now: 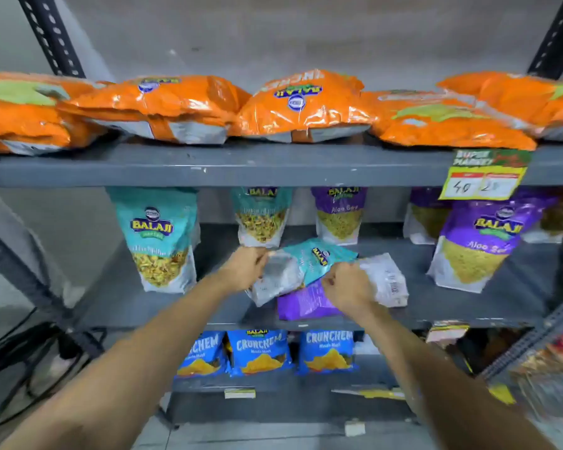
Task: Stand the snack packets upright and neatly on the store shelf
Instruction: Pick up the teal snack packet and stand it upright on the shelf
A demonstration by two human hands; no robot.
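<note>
Both hands work at the middle shelf (468, 254). The left hand (244, 266) is closed on the pale bottom end of a teal packet (301, 264) that lies tilted across the shelf between the two hands. The right hand (348, 289) is clenched over a purple packet (303, 302) lying flat beneath the teal one; whether it also pinches the white-backed packet (387, 280) just beyond its knuckles cannot be told.

Risk, as a judgement: the three fallen packets overlap, so lifting the teal one may drag the purple one toward the shelf's front lip and off it. A standing teal packet (262, 217) is just behind the left hand and could be knocked over as the teal packet is raised.

Legible writing: "BALAJI" on the standing teal packet (161, 238) left of the left hand; "Aloo Sev" on the purple packet (478, 245) right of the right hand; "CRUNCHEM, Masala Masti" on the blue packets (260, 352) below the hands. Above them, orange packets (303, 105) lie flat, and a price tag (483, 180) reads "SUPER MARKET" and "40".
</note>
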